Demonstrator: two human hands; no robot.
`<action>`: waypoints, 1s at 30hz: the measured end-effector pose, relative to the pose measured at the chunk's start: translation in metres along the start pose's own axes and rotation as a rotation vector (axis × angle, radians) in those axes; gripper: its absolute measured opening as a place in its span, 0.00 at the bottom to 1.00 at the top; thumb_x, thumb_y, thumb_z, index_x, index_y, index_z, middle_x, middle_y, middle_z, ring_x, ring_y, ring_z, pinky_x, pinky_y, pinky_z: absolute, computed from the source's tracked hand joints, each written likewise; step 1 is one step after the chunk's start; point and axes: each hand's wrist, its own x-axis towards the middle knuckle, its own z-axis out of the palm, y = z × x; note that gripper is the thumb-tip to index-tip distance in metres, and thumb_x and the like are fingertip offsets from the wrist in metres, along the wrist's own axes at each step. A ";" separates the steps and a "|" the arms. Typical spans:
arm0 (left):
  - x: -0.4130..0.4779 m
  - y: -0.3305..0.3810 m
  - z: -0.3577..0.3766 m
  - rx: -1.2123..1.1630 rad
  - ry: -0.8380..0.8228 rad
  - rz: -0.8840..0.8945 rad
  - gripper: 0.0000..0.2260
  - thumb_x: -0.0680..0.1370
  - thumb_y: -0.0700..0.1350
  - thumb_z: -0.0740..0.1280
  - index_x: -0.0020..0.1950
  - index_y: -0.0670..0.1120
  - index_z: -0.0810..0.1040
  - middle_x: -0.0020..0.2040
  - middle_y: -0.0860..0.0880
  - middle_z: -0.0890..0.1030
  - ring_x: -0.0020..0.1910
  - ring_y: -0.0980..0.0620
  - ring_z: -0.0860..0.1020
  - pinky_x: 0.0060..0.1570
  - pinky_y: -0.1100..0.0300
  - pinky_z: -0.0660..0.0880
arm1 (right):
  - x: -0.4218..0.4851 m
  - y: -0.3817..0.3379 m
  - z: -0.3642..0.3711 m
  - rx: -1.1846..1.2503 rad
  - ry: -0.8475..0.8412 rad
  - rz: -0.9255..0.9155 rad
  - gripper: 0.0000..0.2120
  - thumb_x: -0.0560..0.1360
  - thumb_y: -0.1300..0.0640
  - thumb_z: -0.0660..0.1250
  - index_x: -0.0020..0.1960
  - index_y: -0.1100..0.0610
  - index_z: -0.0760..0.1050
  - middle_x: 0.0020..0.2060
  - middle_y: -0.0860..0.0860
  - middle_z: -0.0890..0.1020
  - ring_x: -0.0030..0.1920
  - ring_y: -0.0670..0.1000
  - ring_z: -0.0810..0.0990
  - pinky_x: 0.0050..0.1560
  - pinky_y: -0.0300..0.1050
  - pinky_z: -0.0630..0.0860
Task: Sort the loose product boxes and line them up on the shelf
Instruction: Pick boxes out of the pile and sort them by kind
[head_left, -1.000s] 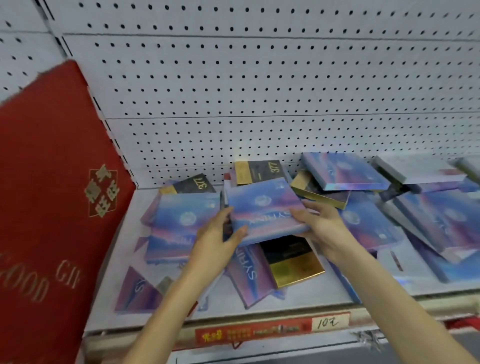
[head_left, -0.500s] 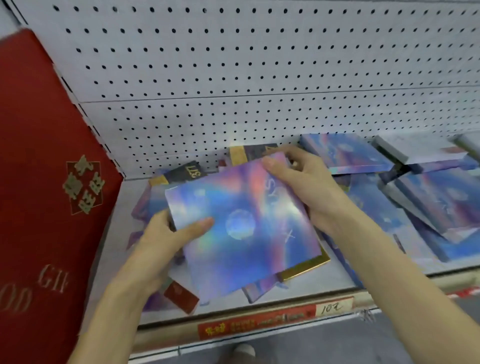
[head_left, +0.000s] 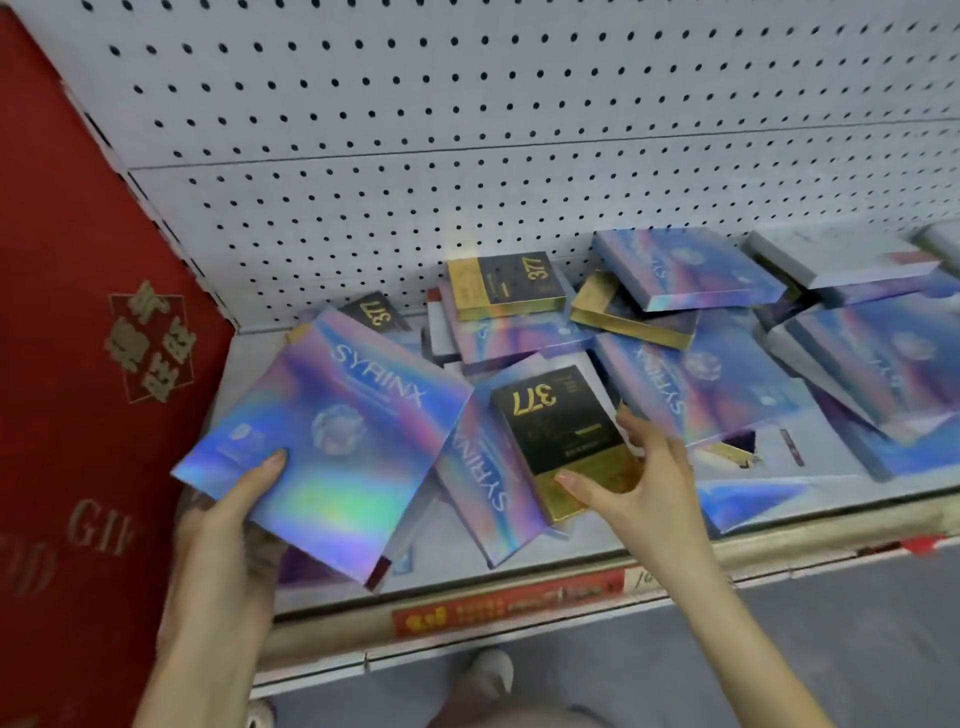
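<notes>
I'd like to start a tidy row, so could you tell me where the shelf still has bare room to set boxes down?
The clearest bare patch of shelf is the back left corner, bordered by the red gift bag and the pegboard. The left hand holds a holographic SYRINX box just in front of it. From the middle rightward, boxes overlap everywhere around the right hand.

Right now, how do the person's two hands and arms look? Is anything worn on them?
Both arms are bare up to the picture's lower edge: no sleeves, gloves, watch or bracelet show. The left hand and the right hand show no rings. The nails are short and seem unpainted.
</notes>
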 end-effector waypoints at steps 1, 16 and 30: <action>-0.003 0.001 0.005 -0.025 0.007 0.008 0.22 0.73 0.42 0.68 0.66 0.43 0.75 0.57 0.48 0.82 0.44 0.56 0.83 0.38 0.60 0.81 | -0.001 0.000 0.001 0.047 0.023 0.021 0.39 0.60 0.47 0.80 0.66 0.51 0.69 0.59 0.52 0.72 0.63 0.55 0.71 0.64 0.54 0.69; -0.101 -0.039 0.154 0.030 -0.305 0.071 0.17 0.73 0.48 0.65 0.62 0.50 0.76 0.55 0.47 0.82 0.45 0.49 0.80 0.29 0.60 0.77 | -0.035 0.087 -0.207 0.939 0.375 0.206 0.05 0.79 0.54 0.63 0.47 0.51 0.78 0.30 0.43 0.82 0.29 0.38 0.79 0.29 0.32 0.76; -0.338 -0.221 0.435 -0.122 -0.595 -0.198 0.09 0.74 0.38 0.62 0.50 0.47 0.77 0.43 0.50 0.85 0.39 0.55 0.83 0.32 0.61 0.80 | -0.068 0.329 -0.474 1.354 0.337 0.454 0.07 0.71 0.64 0.66 0.49 0.59 0.76 0.36 0.52 0.85 0.31 0.47 0.83 0.28 0.36 0.78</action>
